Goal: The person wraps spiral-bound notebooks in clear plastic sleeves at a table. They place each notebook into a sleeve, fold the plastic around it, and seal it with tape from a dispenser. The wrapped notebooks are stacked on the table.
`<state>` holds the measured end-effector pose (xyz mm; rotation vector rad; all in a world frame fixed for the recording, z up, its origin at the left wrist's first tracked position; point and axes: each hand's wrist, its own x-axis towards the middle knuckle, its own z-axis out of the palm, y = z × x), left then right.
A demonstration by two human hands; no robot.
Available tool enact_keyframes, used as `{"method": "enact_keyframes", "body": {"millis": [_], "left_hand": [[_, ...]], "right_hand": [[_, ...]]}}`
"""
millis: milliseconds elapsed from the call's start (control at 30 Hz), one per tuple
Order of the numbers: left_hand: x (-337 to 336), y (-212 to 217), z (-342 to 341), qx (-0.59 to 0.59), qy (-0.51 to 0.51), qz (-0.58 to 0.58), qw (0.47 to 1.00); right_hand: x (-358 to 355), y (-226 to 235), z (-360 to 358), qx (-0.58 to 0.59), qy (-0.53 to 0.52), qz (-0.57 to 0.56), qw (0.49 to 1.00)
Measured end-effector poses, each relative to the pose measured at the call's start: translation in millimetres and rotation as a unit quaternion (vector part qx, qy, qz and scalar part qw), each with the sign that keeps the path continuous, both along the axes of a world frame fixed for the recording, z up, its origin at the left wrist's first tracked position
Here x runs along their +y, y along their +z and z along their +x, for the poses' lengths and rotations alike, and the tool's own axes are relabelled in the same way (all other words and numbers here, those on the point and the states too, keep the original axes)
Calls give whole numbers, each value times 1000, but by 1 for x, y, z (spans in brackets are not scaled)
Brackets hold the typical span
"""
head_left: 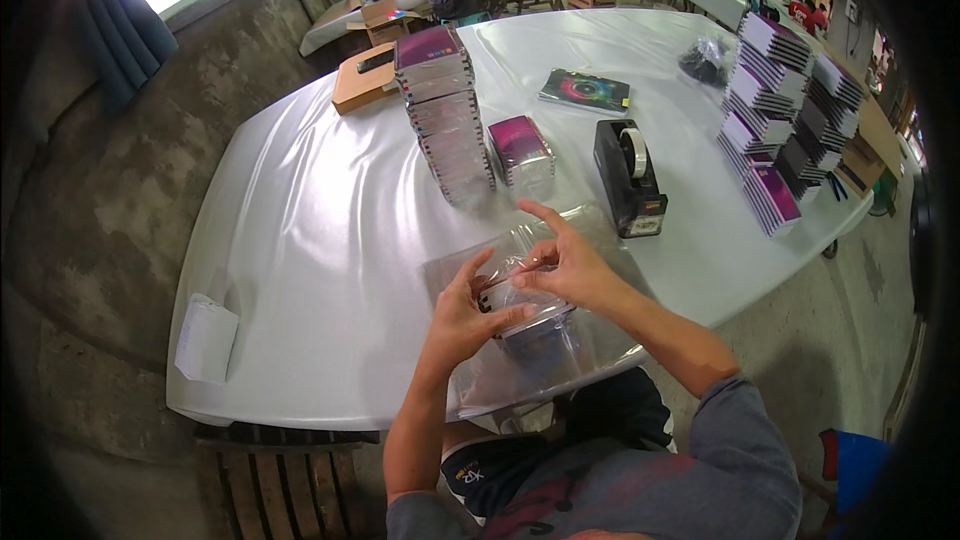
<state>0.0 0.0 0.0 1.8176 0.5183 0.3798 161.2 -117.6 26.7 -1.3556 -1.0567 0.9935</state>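
Left hand (462,315) and right hand (572,265) close in on a spiral-bound bundle (498,295) between them.
Clear film (598,340) around fingers. Left thumb and fingers spread about bundle's left end; right index stretched forward, thumb near curled fingers, pinch unclear. Beyond right fingers: black tape dispenser (628,185) rightward, small purple-topped stack (520,145) ahead. Tall stack (447,120) beyond left fingertips.

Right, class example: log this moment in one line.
left grip: at notebook bundle; right grip: at clear film; tape dispenser: on table; tall notebook stack: standing
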Motion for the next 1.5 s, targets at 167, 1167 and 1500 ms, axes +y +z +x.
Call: {"method": "enact_keyframes", "body": {"millis": [167, 1167, 1500], "left_hand": [[-11, 8, 6, -29, 33, -131, 990], [-4, 4, 5, -13, 27, -97, 995], [-2, -1, 3, -45, 14, -96, 994]], "right_hand": [[-3, 2, 35, 141, 93, -41, 985], [22, 12, 45, -43, 141, -62, 987], [38, 18, 30, 37, 43, 75, 996]]}}
